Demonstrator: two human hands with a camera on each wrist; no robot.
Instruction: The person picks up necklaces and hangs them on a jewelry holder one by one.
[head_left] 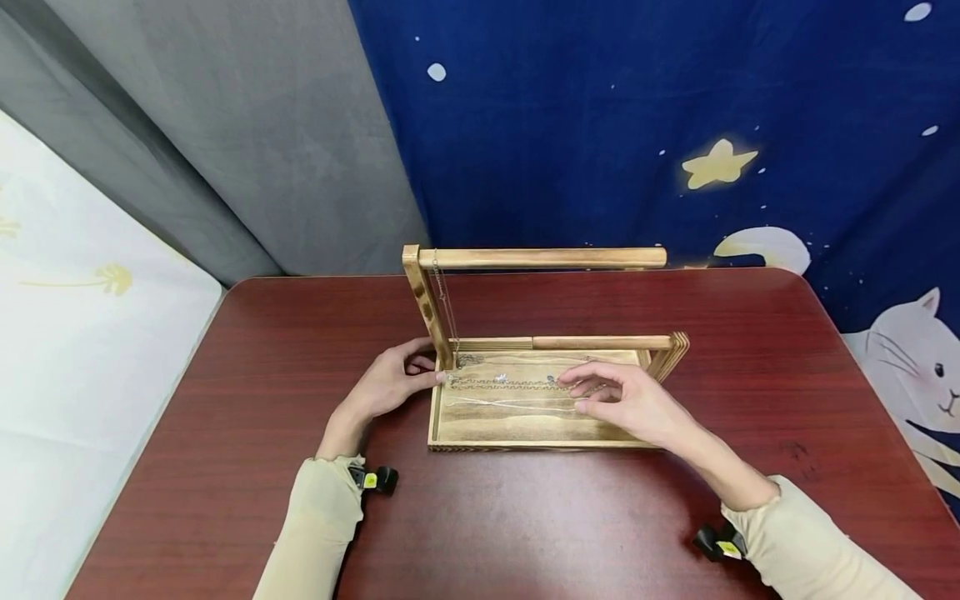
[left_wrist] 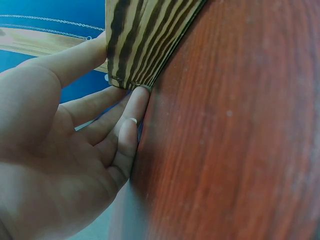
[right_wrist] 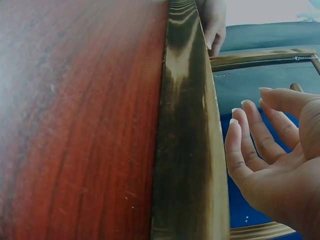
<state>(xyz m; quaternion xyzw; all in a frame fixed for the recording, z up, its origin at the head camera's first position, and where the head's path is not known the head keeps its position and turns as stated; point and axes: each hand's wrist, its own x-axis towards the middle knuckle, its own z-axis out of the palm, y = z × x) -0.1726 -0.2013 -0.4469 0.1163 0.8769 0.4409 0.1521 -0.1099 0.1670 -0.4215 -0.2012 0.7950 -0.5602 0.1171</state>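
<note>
A wooden jewellery stand with a shallow tray [head_left: 517,445] sits on the table. My left hand [head_left: 385,382] holds its left end, thumb on the rim beside the upright post [head_left: 427,312] and other fingers against the outer side. In the left wrist view, fingertips touch the striped wood [left_wrist: 145,40]. Chain necklaces lie lengthwise in the tray, including a thin silver chain [head_left: 495,403] and one near a small pale pendant [head_left: 501,378]. My right hand [head_left: 626,400] hovers over the tray's right half, fingers loosely bent, near a bluish pendant [head_left: 551,379]; nothing shows between them.
Above the tray runs an upper wooden bar [head_left: 540,258] with a thin necklace [head_left: 445,300] hanging at its left end. A lower bar [head_left: 600,342] crosses the back to a right bracket [head_left: 669,354]. Curtains hang behind the reddish-brown table [head_left: 540,525].
</note>
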